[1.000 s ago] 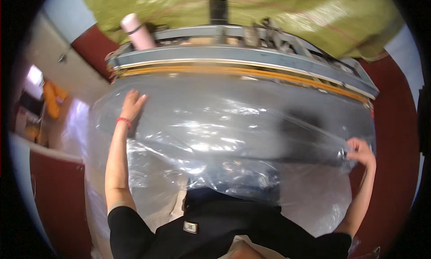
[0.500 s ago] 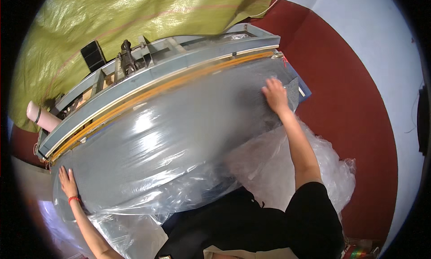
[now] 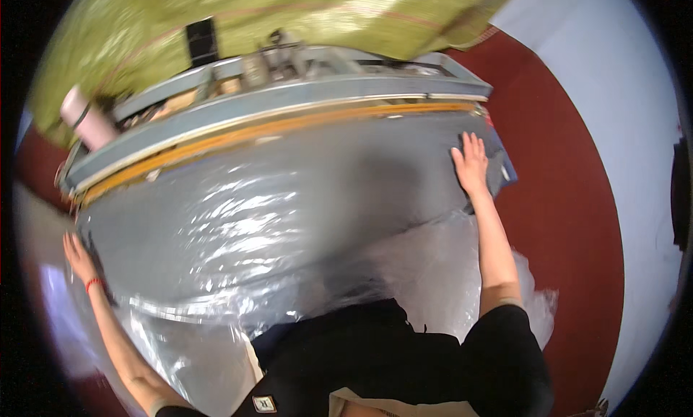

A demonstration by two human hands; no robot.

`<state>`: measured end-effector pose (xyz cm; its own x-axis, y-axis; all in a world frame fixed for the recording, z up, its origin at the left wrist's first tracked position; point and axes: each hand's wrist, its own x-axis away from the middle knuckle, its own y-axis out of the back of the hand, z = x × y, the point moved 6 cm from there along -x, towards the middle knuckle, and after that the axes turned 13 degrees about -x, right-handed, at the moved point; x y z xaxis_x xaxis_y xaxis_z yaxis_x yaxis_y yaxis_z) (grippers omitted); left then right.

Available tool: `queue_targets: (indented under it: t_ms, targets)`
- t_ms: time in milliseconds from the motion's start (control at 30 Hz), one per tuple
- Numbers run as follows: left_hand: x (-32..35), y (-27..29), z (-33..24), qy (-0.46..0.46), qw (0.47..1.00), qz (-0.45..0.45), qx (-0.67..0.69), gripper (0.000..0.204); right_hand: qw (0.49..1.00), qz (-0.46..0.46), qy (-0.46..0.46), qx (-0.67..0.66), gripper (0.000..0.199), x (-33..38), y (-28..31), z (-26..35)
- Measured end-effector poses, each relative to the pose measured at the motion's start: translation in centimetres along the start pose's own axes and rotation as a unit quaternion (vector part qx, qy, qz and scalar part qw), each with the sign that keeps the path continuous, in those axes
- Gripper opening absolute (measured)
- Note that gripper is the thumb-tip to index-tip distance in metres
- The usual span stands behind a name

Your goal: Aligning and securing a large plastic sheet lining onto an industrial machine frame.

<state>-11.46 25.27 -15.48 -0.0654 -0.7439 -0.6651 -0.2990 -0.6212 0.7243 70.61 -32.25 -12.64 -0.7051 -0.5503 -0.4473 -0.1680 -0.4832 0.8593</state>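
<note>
Both palms down on the plastic sheet

From the head view we see a clear, glossy plastic sheet (image 3: 238,222), wrinkled, draped over the grey table (image 3: 404,157) and spilling off its near edge; our left hand (image 3: 78,257) and right hand (image 3: 471,163) lie spread flat at opposite ends.

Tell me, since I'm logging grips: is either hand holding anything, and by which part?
Neither grips. The left hand and right hand lie flat, fingers spread, on the clear plastic sheet, pressing its far left and right ends on the grey table.
</note>
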Motion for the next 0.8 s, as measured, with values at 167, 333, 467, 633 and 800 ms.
queue_targets:
  t_ms: [167, 333, 467, 633, 800]
  targets:
    - [9.3, 11.2, -7.8, -0.018, 1.000, 0.020, -0.012, 0.042, 0.975, 0.104, 0.041, -0.192, 0.043, -0.4, -0.9, 3.7]
    - [28.1, 19.2, 3.0, 0.185, 0.981, 0.048, -0.045, 0.048, 0.990, 0.075, 0.000, -0.119, 0.054, 1.7, -0.1, -12.8]
    - [45.2, 25.7, 13.4, 0.498, 0.858, 0.038, -0.123, 0.049, 0.989, 0.092, 0.044, -0.109, 0.050, 1.2, -0.6, -24.3]
    - [58.6, 34.4, 18.9, 0.577, 0.771, -0.014, -0.267, 0.042, 0.995, 0.015, 0.056, -0.086, 0.047, 1.2, 0.4, -26.1]
    - [61.5, 35.9, 16.5, 0.600, 0.721, 0.091, -0.335, 0.023, 0.994, -0.098, 0.034, -0.044, 0.045, 1.2, 4.4, -26.2]
